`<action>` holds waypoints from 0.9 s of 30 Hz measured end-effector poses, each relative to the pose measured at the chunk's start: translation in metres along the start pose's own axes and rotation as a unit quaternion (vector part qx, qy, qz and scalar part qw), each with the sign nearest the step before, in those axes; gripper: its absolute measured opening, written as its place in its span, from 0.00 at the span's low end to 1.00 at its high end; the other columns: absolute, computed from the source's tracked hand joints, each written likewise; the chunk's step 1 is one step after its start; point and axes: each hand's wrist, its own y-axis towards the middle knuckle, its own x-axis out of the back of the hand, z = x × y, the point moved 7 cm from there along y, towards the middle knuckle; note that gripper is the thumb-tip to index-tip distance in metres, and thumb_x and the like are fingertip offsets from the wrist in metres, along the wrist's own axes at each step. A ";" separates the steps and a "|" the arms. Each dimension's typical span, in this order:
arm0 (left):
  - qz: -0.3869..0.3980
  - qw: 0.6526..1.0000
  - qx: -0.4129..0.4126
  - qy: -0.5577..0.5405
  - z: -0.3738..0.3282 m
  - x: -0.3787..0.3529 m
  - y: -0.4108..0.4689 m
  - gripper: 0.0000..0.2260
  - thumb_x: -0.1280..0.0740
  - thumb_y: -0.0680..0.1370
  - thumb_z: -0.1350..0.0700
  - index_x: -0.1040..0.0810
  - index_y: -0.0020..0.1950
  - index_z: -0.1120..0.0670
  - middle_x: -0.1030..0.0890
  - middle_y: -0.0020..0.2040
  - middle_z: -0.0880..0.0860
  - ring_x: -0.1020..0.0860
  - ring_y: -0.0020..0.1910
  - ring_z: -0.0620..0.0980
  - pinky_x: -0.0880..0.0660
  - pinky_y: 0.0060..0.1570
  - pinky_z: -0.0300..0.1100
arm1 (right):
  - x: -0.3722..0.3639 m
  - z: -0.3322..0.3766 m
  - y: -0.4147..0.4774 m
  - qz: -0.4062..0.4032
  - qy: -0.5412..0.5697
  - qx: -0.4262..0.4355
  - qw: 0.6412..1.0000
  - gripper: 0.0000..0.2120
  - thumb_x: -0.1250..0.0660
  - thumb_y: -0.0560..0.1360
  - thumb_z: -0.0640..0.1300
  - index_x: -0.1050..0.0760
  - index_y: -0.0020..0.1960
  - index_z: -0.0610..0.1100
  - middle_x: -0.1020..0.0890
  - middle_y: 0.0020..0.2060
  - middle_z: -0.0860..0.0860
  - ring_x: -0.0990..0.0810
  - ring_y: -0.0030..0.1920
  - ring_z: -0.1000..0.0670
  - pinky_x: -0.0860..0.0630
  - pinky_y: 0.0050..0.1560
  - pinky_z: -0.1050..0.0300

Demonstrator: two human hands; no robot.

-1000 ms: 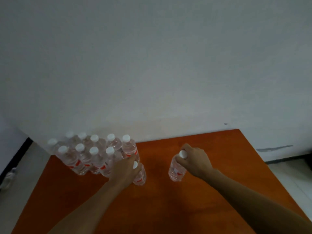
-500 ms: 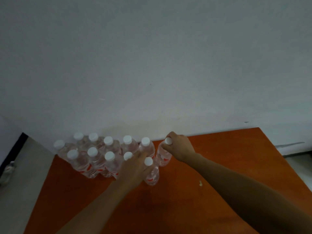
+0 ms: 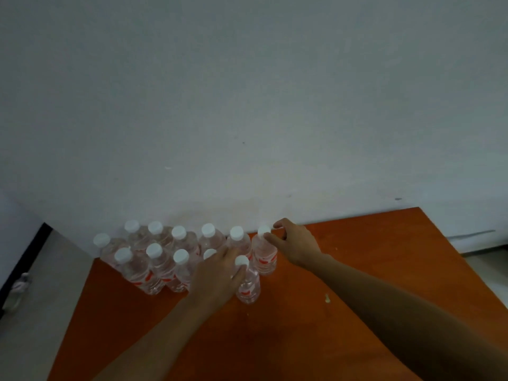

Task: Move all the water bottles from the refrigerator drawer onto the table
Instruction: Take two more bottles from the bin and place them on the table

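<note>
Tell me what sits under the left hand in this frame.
The left hand grips the front bottle at its neck, just below the white cap. Past its fingers, a second bottle's cap peeks out. The hand covers that bottle's body.

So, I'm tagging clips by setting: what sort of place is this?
Probably a plain indoor room: an orange table against a bare white wall, a grey floor beside it, water bottles grouped on the table.

12 white-capped water bottles point(image 3: 162, 268) — upright, clustered on table point(image 3: 357, 257).
</note>
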 end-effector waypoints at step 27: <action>0.180 0.878 -0.443 -0.006 -0.635 -0.194 -0.155 0.09 0.40 0.78 0.48 0.25 0.53 0.50 0.21 0.46 0.49 0.23 0.41 0.47 0.22 0.44 0.45 | 0.334 -0.392 -0.609 -0.302 -0.058 -0.383 0.871 0.17 0.36 0.77 0.55 0.28 0.63 0.50 0.20 0.40 0.54 0.22 0.40 0.52 0.25 0.42 0.56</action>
